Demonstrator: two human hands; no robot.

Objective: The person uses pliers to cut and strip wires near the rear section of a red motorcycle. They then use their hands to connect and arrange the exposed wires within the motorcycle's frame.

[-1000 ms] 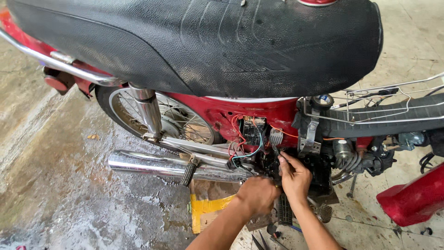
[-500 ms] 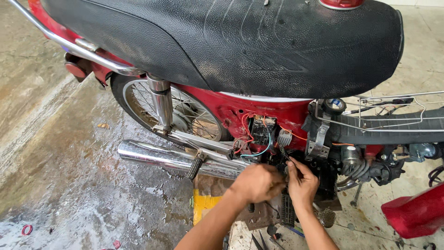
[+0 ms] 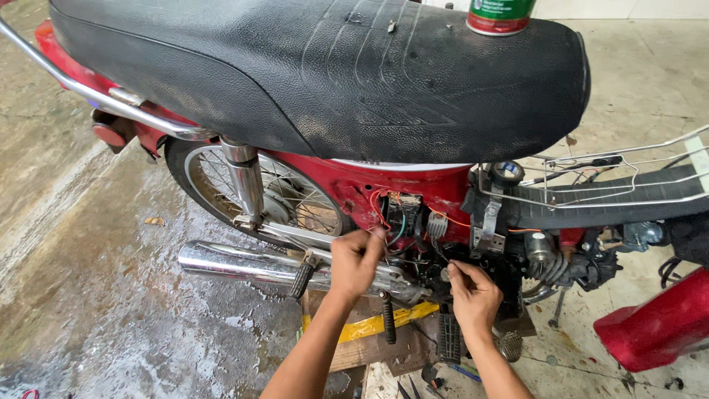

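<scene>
A red motorcycle [image 3: 436,188] with a black seat [image 3: 332,74] stands in front of me, its side cover off and wiring [image 3: 402,214] exposed. My left hand [image 3: 356,260] reaches up to the wire bundle below the seat, fingers pinched at a wire or small part. My right hand [image 3: 473,295] is lower and to the right, fingers closed on a thin wire near the engine [image 3: 561,258]. What exactly each hand pinches is too small to tell.
A chrome exhaust pipe [image 3: 236,262] runs below the spoked rear wheel [image 3: 288,199]. A green can [image 3: 502,15] stands on the seat. A wire rack [image 3: 620,177] juts out right. Wooden blocks [image 3: 369,347] lie under the bike. A red body panel [image 3: 657,325] lies at the right.
The view has pulled closer and shifted. My hands have separated: the left has risen to the wiring under the seat, the right stays lower near the engine.
</scene>
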